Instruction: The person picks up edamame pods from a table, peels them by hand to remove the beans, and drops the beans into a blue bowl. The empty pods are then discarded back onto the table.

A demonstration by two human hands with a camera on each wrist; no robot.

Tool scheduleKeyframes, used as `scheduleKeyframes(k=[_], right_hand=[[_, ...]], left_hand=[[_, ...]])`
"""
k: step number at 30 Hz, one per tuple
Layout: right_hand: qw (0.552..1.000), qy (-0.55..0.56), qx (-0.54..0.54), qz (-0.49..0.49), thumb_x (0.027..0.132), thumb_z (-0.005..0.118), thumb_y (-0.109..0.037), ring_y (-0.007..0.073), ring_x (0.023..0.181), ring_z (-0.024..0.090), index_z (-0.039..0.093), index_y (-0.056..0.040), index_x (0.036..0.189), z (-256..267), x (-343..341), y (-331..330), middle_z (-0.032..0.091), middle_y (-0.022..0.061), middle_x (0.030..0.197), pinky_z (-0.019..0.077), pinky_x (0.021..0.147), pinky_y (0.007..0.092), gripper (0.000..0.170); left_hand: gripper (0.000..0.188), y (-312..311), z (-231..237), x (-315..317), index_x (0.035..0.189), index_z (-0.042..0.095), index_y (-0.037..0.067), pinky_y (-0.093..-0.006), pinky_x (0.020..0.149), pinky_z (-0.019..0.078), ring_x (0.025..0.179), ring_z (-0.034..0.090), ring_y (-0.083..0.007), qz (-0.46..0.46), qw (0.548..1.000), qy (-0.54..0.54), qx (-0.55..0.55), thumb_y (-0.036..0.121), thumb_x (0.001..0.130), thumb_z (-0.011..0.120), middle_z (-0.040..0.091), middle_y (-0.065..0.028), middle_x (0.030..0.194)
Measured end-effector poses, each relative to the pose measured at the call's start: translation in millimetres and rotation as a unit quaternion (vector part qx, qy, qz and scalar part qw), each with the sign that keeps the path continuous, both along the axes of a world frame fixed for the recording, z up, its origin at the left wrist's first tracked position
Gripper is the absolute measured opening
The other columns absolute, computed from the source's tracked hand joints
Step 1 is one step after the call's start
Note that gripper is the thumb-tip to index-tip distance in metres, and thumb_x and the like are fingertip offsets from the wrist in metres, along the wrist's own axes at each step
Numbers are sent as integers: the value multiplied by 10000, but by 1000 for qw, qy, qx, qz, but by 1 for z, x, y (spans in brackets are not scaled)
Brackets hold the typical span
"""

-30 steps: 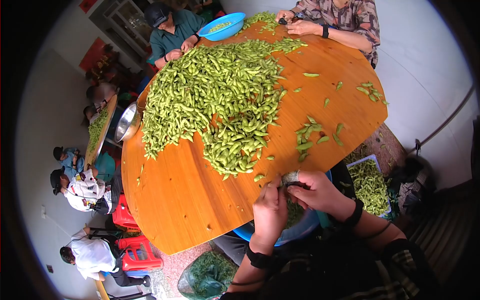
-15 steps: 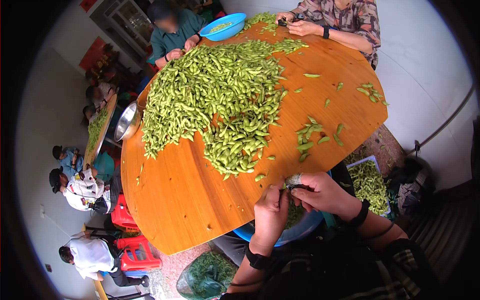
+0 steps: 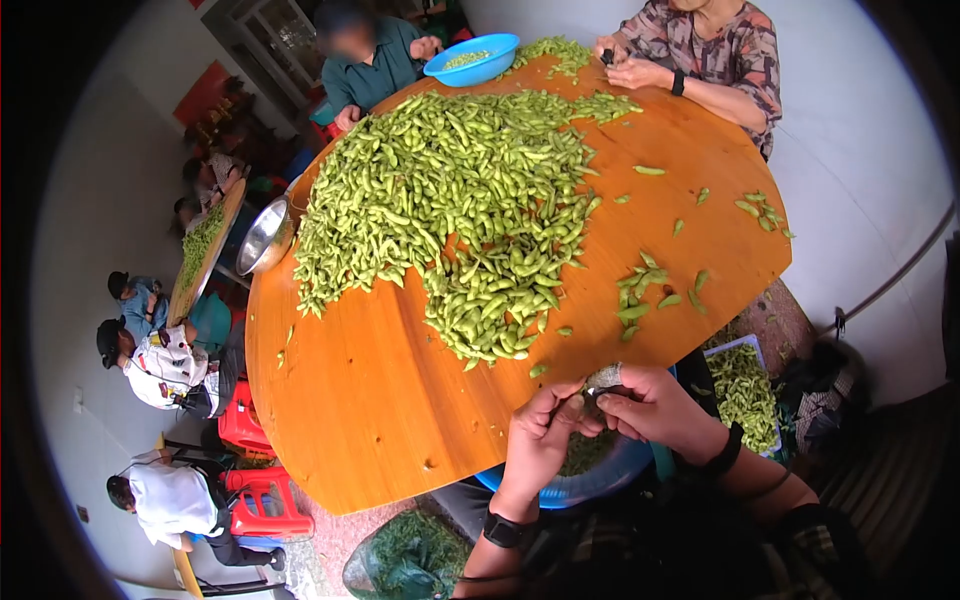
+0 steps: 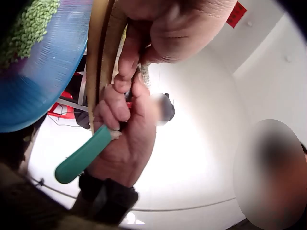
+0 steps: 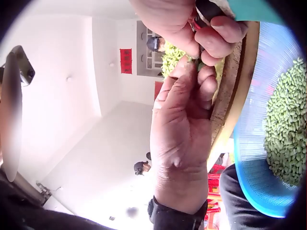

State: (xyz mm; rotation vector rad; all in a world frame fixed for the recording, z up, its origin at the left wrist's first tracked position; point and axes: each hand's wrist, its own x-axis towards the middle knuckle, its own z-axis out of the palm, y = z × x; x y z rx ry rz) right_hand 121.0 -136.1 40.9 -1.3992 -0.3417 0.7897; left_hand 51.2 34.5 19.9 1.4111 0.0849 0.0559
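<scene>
My left hand and right hand meet at the fingertips by the wooden table's near edge. The left fingertips pinch a small green pod, mostly hidden by fingers. My right hand grips a tool with a green handle that sticks out below the palm; its working end is hidden. A grey woven wrap covers one right-hand digit. Beneath the hands sits a blue basin with shelled green beans. A large pile of green soybean pods spreads over the table.
Loose pods lie on the table's right. A steel bowl stands at its left edge, a blue bowl at the far side. Two people sit opposite. On the floor are a crate of pods and a green bag.
The head view has shifted, so the table sits slightly right and lower. My left thumb has moved against the fingertips. The person in the green shirt has lifted one hand off the pile.
</scene>
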Motion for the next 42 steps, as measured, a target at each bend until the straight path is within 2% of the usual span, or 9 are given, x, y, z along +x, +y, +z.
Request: scheduleKeyframes(k=[6, 11, 15, 24, 26, 32, 37, 40, 42], right_hand=[[1000, 14, 2, 7, 963, 556, -100, 26, 533, 477, 615, -39, 1068, 17, 3, 9, 556, -18, 684, 367, 466, 194, 135], [992, -123, 0, -12, 938, 559, -29, 34, 626, 509, 609, 4, 1046, 15, -5, 16, 596, -3, 737, 436, 569, 214, 123], [994, -104, -32, -13, 930, 564, -12, 39, 656, 515, 611, 12, 1039, 11, -9, 14, 610, 1, 761, 450, 604, 219, 121], [967, -134, -98, -193, 975, 526, -110, 34, 476, 447, 608, -45, 1086, -11, 85, -27, 550, -17, 678, 360, 422, 210, 152], [974, -98, -70, -191, 983, 521, -121, 40, 453, 445, 605, -38, 1057, -14, 90, -32, 551, -8, 671, 340, 403, 213, 139], [968, -130, -85, -197, 987, 503, -124, 45, 467, 469, 593, -34, 1039, -15, 85, -34, 552, -5, 668, 366, 414, 216, 138], [968, -135, -90, -192, 981, 501, -120, 49, 486, 473, 603, -57, 1117, -13, 81, -34, 554, -8, 679, 388, 441, 219, 181], [981, -126, -66, -132, 978, 494, -109, 44, 493, 471, 605, -61, 1173, -8, 75, -33, 558, -7, 685, 395, 453, 215, 230], [994, -97, -31, -51, 966, 509, -94, 49, 507, 503, 619, -56, 1154, 6, 62, -25, 591, 11, 703, 417, 467, 215, 220]], left_hand=[[283, 20, 3, 2, 1254, 554, -2, -267, 727, 560, 756, 667, -142, -41, 975, 50, -212, 143, 1014, 512, 660, -90, 947], [244, 8, 2, 1, 1227, 522, -10, -253, 666, 557, 729, 657, -125, 13, 992, 29, -119, 86, 1003, 515, 648, -70, 900], [204, 2, 2, 0, 1192, 528, -15, -242, 608, 551, 659, 646, -117, 44, 996, 21, -73, 43, 1006, 469, 635, -67, 860], [120, 13, 30, -54, 1024, 643, 19, -272, 544, 518, 584, 651, -165, 78, 971, 104, 200, 7, 909, 615, 637, -63, 815], [128, 17, 27, -47, 1001, 652, 23, -318, 520, 508, 581, 654, -247, 112, 899, -31, 422, 36, 874, 660, 642, -112, 865], [149, 10, 33, 48, 995, 644, 50, -448, 607, 538, 691, 634, -365, 183, 769, -77, 607, 131, 870, 632, 567, -152, 892], [134, 9, 12, 85, 933, 641, 47, -454, 633, 538, 706, 637, -384, 180, 754, -2, 632, 158, 858, 654, 616, -156, 908], [130, 16, 6, 77, 954, 642, 48, -449, 626, 536, 687, 625, -402, 197, 783, -70, 586, 124, 850, 666, 633, -179, 924], [113, 14, 4, 66, 1001, 636, 30, -372, 572, 530, 632, 645, -298, 173, 816, -122, 538, 85, 903, 637, 662, -139, 900]])
